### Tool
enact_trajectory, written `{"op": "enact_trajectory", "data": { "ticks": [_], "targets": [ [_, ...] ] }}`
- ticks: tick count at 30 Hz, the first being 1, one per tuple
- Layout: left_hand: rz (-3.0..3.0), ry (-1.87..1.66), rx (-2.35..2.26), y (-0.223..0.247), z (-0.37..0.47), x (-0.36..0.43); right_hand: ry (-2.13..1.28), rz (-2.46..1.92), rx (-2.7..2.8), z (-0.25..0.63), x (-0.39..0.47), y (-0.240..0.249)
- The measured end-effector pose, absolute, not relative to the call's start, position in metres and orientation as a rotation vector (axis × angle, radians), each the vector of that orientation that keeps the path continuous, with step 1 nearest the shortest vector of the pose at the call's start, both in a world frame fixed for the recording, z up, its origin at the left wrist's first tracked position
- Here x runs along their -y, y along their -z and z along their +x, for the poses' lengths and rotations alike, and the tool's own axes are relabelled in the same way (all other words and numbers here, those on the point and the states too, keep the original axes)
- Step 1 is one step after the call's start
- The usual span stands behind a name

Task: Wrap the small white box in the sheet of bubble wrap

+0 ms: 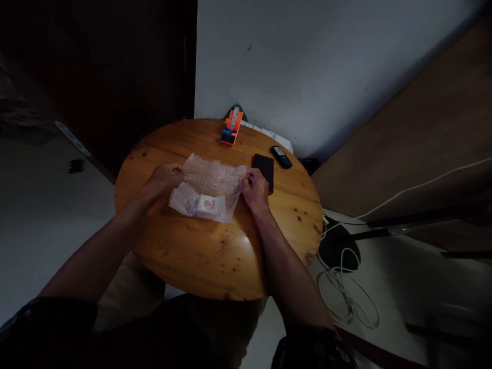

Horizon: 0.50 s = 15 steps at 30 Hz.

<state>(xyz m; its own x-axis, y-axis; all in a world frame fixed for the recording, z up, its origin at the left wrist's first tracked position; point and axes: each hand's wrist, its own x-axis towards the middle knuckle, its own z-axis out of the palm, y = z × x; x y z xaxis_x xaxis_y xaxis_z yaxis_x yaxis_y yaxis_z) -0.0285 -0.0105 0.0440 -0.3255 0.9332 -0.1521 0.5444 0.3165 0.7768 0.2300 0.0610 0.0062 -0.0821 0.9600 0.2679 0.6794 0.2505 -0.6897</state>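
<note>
A clear sheet of bubble wrap (211, 174) is spread on the round wooden table (192, 256). My left hand (167, 177) pinches its left edge, and my right hand (254, 187) has its fingers closed on the right edge. Near the sheet's front edge lies a small white box (208, 204) with red print. Part of the wrap seems folded around the box. The black rectangular device (264, 171) rests just behind and beside my right hand.
At the back of the table stands an orange and blue tape dispenser (232, 125). A black remote-like handset (281, 157) lies at the back right. White wall (307, 61) rises behind, and a coiled white cable (342, 287) lies on the floor at right.
</note>
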Motion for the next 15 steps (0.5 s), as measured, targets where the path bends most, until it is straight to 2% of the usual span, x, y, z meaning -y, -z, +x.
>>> {"op": "enact_trajectory", "data": {
  "ticks": [9, 15],
  "targets": [
    [1.419, -0.760, -2.009, -0.035, -0.035, 0.001, -0.417, -1.618, 1.921, 0.231, -0.060, -0.009],
    [1.653, -0.957, -1.963, -0.051, -0.033, 0.015, -0.360, -1.665, 1.956, 0.228, -0.056, -0.013]
  ]
}}
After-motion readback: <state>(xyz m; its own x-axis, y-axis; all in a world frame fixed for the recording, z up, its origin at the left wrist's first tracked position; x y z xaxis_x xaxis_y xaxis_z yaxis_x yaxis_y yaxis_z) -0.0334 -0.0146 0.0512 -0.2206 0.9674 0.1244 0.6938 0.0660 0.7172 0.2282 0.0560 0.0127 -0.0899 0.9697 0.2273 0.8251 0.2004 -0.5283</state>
